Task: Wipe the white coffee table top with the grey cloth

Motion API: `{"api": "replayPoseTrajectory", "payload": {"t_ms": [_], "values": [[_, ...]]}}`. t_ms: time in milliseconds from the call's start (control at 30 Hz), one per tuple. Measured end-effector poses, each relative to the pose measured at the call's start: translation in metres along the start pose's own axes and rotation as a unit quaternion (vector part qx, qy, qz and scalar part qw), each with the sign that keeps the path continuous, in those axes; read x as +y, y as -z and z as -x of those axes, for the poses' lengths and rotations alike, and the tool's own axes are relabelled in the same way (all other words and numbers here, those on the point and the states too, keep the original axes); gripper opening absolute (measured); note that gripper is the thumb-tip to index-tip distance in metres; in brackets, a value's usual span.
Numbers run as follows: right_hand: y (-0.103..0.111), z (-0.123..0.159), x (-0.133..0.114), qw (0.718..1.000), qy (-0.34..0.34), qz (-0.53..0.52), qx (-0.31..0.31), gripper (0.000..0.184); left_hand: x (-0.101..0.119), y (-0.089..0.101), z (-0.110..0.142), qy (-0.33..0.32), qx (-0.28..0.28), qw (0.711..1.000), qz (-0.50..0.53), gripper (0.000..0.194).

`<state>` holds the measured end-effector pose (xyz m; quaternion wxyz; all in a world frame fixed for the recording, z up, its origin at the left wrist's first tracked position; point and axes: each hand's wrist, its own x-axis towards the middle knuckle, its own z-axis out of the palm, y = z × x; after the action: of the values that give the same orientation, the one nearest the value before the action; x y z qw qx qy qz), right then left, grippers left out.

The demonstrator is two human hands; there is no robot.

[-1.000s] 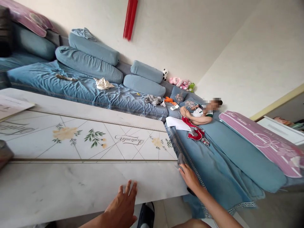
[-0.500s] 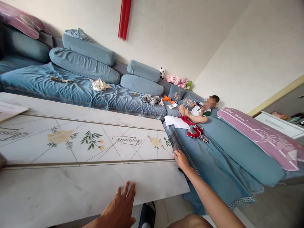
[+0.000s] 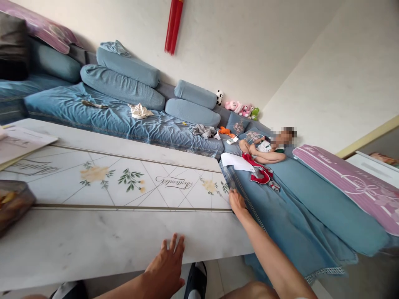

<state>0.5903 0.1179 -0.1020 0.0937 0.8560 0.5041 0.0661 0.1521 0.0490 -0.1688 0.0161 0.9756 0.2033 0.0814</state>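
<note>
Splaying its fingers wide, the left hand point(image 3: 165, 265) rests on the near edge of the marble-patterned board point(image 3: 93, 236) (hands set well apart steady a long board), the right hand point(image 3: 237, 203) narrow-fingered at its right edge, grip unclear.

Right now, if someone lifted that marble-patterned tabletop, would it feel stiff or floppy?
Probably stiff: the marble-patterned tabletop keeps a straight edge by the left hand and right hand. Its smooth-looking face may slip under palms. Weight is hard to judge; it could be stone or printed board.
</note>
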Motion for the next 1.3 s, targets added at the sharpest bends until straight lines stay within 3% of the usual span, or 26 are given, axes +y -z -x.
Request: {"api": "replayPoseTrajectory", "payload": {"t_ms": [100,233,333,433,533,600,767,867,933,1067,1167,1300], "values": [[0.001,0.020,-0.049,0.999,0.027,-0.005,0.024,0.033,0.001,0.013,-0.001,0.001,-0.013,1.000,-0.001,0.076],[0.001,0.065,-0.132,0.988,0.132,-0.059,0.049,0.035,0.002,0.031,-0.007,-0.009,-0.073,0.997,0.009,0.077],[0.008,0.093,-0.187,0.957,0.245,-0.136,0.072,0.036,0.003,0.032,-0.009,-0.001,-0.092,0.996,0.005,0.077],[0.016,0.113,-0.217,0.910,0.338,-0.222,0.091,0.036,0.004,0.026,-0.005,0.009,-0.084,0.996,-0.018,0.075],[0.016,0.126,-0.208,0.891,0.367,-0.251,0.091,0.036,0.005,0.024,0.006,0.016,-0.068,0.997,-0.042,0.078],[0.010,0.131,-0.184,0.905,0.351,-0.222,0.093,0.035,0.006,0.026,0.013,0.023,-0.058,0.997,-0.039,0.081],[-0.007,0.131,-0.122,0.972,0.157,-0.147,0.097,0.039,0.021,0.029,0.026,0.086,-0.038,0.996,0.000,0.086],[-0.009,0.135,-0.128,0.978,0.079,-0.162,0.109,0.043,0.030,0.025,0.031,0.109,-0.006,0.994,0.012,0.088],[-0.007,0.145,-0.149,0.970,0.107,-0.186,0.116,0.041,0.034,0.022,0.034,0.114,0.007,0.993,0.017,0.091],[-0.003,0.167,-0.187,0.929,0.256,-0.243,0.112,0.039,0.035,0.024,0.035,0.124,-0.007,0.992,0.036,0.097],[-0.006,0.170,-0.186,0.906,0.312,-0.264,0.111,0.040,0.034,0.027,0.033,0.126,-0.030,0.991,0.045,0.101],[-0.014,0.161,-0.164,0.917,0.286,-0.251,0.117,0.043,0.034,0.032,0.032,0.128,-0.048,0.990,0.038,0.101]]}}
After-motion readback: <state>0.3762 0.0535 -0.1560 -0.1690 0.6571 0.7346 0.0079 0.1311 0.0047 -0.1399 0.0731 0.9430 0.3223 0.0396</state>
